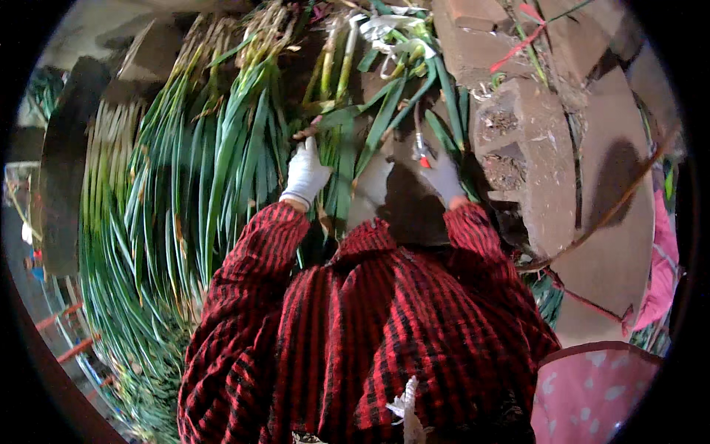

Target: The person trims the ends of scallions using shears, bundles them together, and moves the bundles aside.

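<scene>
Green onions [214, 163] lie in a broad, dense spread over the left half of the view, most of them running lengthwise from the top edge down past the left sleeve [259, 244]. At the far left their stems are pale and straight, packed side by side; farther along, the upper ends turn yellowish and tan, with dry, papery bits clinging to them. Below that the leaves are long, narrow and deep green, a few streaked with brown, and they bend and tangle toward the bottom.

At the right edge of this spread is the left hand [307, 175], in a white knitted glove. Its forearm angles up and inward from the lower left, the back of the hand shows, and the fingers point away from the body, near a small brownish piece [308, 131]. Whether its grip has closed on anything cannot be told.

Between the hands, loose leaves slant across, beneath a white, crumpled material [392, 31] near the top.

Farther right, the right hand [442, 177], gloved in greyish white, reaches up and inward, its fingers at a slim tool [423, 157] with a red part. The fingers look bent, yet how tightly the grip holds the tool cannot be told. Brown slabs [547, 163] stand beyond it, and pink cloth [658, 274] hangs at the far right.
</scene>
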`<state>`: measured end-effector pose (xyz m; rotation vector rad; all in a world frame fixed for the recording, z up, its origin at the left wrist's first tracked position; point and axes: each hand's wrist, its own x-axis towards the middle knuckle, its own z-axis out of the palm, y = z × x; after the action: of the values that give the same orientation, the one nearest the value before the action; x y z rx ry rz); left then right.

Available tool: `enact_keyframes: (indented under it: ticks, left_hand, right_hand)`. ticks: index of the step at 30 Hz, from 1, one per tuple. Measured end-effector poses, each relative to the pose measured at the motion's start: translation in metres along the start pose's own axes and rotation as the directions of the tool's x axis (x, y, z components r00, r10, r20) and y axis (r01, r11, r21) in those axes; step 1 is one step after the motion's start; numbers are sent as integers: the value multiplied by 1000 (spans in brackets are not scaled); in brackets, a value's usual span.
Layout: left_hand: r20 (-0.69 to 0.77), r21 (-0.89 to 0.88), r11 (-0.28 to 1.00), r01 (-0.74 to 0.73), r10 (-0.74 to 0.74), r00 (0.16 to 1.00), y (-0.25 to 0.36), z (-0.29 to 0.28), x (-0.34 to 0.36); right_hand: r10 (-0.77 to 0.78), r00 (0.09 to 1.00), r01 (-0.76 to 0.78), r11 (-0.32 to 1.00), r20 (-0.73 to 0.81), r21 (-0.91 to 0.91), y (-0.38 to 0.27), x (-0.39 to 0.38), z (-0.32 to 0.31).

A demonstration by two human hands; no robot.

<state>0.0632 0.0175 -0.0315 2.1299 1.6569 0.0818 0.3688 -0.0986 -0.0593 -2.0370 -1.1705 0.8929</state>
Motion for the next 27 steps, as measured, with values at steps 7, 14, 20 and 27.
enact_keyframes:
  ticks: [7,14,20,27]
  left_hand:
    - [-41,-144,989,12,-18,999,30,-2,-49]
    - [-49,139,966,-218,226,973,40,26,-78]
    - [-159,-118,981,-151,132,978,31,26,-43]
    - [-128,-83,996,-44,33,991,29,13,-23]
  right_hand:
    - [-358,920,381,912,157,-154,-10,-86,8]
    - [-522,830,546,831,196,-103,-70,-53,45]
    - [-675,705,693,593,216,-410,-82,-20,73]
    - [-361,893,448,769,269,-456,-111,50,80]
